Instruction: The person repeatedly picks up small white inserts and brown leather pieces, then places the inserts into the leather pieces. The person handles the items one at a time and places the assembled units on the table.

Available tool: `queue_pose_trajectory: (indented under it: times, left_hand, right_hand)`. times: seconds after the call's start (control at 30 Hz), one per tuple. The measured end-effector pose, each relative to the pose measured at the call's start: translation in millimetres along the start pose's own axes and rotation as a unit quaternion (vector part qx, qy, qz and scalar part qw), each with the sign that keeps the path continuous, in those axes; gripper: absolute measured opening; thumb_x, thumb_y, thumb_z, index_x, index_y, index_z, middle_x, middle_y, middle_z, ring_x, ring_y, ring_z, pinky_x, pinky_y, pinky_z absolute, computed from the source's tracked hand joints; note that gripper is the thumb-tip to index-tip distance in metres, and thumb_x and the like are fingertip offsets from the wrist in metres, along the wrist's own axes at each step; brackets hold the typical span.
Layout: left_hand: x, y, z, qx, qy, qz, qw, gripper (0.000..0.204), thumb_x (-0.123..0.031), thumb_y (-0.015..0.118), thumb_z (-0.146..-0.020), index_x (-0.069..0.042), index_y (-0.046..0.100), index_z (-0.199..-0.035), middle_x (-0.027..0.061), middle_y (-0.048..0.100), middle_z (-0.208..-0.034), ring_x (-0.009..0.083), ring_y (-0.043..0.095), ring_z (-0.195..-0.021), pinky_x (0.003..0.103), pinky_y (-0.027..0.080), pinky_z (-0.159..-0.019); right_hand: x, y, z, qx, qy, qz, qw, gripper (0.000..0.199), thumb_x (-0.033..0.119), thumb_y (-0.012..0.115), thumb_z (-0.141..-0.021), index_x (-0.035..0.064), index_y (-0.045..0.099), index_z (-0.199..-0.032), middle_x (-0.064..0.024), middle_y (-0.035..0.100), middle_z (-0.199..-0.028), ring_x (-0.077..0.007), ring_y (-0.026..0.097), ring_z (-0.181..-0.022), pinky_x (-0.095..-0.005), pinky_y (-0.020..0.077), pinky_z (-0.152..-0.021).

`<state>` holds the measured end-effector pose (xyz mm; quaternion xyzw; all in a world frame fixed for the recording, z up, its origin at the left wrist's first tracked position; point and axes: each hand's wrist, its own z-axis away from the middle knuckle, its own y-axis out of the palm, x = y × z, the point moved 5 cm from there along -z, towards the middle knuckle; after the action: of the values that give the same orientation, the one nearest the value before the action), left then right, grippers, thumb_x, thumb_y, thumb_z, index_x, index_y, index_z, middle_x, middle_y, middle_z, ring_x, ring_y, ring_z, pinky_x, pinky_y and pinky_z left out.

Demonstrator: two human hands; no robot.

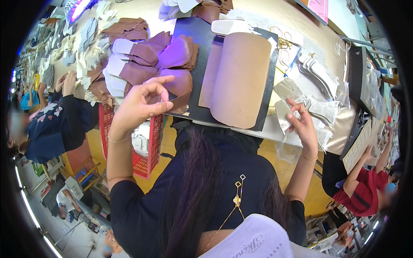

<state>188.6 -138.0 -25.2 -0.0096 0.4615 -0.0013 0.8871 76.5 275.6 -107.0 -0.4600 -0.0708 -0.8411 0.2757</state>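
My left hand (pixel 150 96) is closed in a pinch at the corner of a brown leather-like piece (pixel 179 103), at the near end of a stack of brown cut pieces (pixel 178 81). Some of its fingers curl over, and the exact contact is partly hidden. On the right, my right hand (pixel 302 122) has a pale grey-white rounded cut piece (pixel 282 112) between thumb and fingers, above the table's near edge. Between both hands lies a large tan curved sheet (pixel 241 79) on a black board (pixel 202 47).
More brown and white pieces (pixel 129 64) pile up at the left. Beyond my right hand lie white strip stacks (pixel 318 75), a blue pen (pixel 294 59) and gold-coloured scissors (pixel 282 41). A red basket (pixel 148 150) stands below the table's left edge. Other people sit at both sides.
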Motion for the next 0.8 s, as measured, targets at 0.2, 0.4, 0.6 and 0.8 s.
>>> queue_pose_trajectory:
  times: [0.2,0.4,0.6,0.8]
  left_hand:
    - [-45,56,-10,0.080,0.153,0.083,0.981,0.011,-0.005,0.073,-0.081,-0.001,0.064,-0.084,0.0109,0.058,-0.116,0.0086,0.062,-0.087,0.026,0.051,-0.076]
    - [-39,92,-63,0.095,0.040,0.114,0.988,0.021,-0.014,0.071,-0.087,0.004,0.061,-0.094,0.0095,0.065,-0.080,0.0131,0.067,-0.066,0.022,0.054,-0.057]
    - [-20,87,-73,0.091,-0.009,0.119,0.989,0.036,-0.031,0.063,-0.093,0.005,0.060,-0.093,0.0121,0.065,-0.073,0.0191,0.070,-0.064,0.023,0.056,-0.054]
    - [-17,85,-72,0.093,-0.014,0.134,0.987,0.042,-0.038,0.059,-0.095,0.005,0.061,-0.090,0.0139,0.066,-0.075,0.0207,0.071,-0.066,0.024,0.057,-0.056]
  right_hand:
    - [22,1,4,-0.045,-0.096,-0.059,0.993,0.020,0.016,0.064,-0.093,0.0039,0.059,-0.108,0.0000,0.061,-0.100,-0.0049,0.051,-0.082,-0.0205,0.0434,-0.068]
    - [71,14,15,-0.089,-0.207,-0.141,0.964,0.026,0.009,0.066,-0.090,-0.0001,0.063,-0.114,-0.0004,0.063,-0.098,-0.0052,0.052,-0.084,-0.0196,0.0413,-0.075]
    - [102,65,2,-0.023,-0.174,-0.162,0.971,0.021,0.004,0.070,-0.086,-0.0034,0.064,-0.105,-0.0046,0.067,-0.090,-0.0061,0.061,-0.075,-0.0191,0.0488,-0.068]
    - [115,89,-10,0.029,-0.143,-0.132,0.980,0.020,0.006,0.071,-0.086,-0.0031,0.064,-0.102,-0.0062,0.068,-0.089,-0.0061,0.062,-0.076,-0.0191,0.0493,-0.067]
